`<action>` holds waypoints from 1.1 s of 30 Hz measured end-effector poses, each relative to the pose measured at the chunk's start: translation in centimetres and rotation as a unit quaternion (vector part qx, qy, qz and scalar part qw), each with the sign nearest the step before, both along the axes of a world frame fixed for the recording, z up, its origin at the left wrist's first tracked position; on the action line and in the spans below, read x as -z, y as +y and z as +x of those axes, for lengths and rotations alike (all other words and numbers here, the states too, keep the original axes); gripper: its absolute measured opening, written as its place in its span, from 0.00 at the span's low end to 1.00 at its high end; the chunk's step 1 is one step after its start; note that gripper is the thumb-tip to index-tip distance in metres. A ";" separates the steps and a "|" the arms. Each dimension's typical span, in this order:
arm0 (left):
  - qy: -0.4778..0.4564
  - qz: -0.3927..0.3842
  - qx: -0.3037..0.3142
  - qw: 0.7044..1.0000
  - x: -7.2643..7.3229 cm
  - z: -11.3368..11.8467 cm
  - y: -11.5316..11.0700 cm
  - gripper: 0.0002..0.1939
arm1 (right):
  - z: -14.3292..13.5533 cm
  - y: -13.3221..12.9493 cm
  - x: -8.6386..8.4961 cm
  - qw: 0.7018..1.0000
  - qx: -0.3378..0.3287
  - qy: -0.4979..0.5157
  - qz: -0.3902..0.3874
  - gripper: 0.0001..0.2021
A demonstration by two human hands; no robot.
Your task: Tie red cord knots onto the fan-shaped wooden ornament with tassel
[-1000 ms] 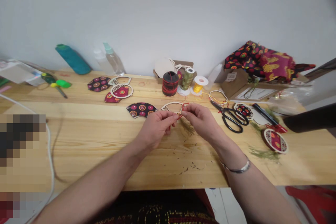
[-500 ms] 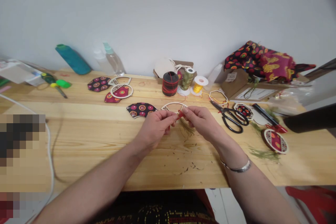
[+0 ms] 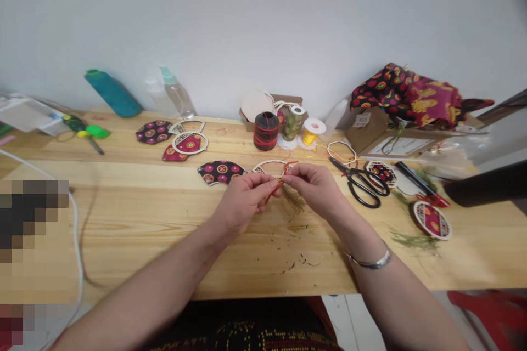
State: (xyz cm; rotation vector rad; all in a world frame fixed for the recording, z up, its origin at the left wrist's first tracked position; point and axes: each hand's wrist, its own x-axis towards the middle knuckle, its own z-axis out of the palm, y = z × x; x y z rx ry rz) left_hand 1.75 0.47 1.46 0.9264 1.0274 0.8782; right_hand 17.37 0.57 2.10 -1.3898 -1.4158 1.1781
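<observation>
Both hands meet above the middle of the wooden table, fingertips pinched together. My left hand [image 3: 247, 194] grips a red cord [image 3: 274, 192], whose length shows below its fingers. The same red cord is pinched by my right hand [image 3: 310, 182], with a loop of it curving up over the fingertips. Just behind the hands lies a fan-shaped wooden frame [image 3: 272, 163], partly covered by them. An olive thread tassel [image 3: 294, 201] hangs or lies under the right hand; which one I cannot tell. Left of the hands rests a fan-shaped patterned fabric piece [image 3: 220, 172].
Black-handled scissors [image 3: 362, 184] lie to the right, near a round fabric ornament [image 3: 433, 220]. At the back stand a black-and-red cord spool [image 3: 265, 131], an olive spool [image 3: 293, 123] and a yellow spool [image 3: 312, 132]. A cardboard box [image 3: 366, 134] carries patterned cloth [image 3: 411, 96].
The right fingertips have shifted slightly down and left toward the left hand's. The red cord, bunched between the fingers before, now shows a loop above and a length below them.
</observation>
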 end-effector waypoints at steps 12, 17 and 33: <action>0.089 0.058 0.025 0.994 0.4 0.0 -0.2 0.08 | -0.2 0.1 0.1 0.998 0.044 0.001 0.035 0.06; 0.225 0.255 0.022 0.940 0.7 0.0 -0.5 0.06 | -0.7 -0.1 -0.1 0.996 0.052 0.067 -0.032 0.08; 0.389 0.551 -0.007 0.738 2.6 0.1 -1.0 0.09 | -1.2 -0.2 0.7 0.963 0.020 0.243 -0.118 0.17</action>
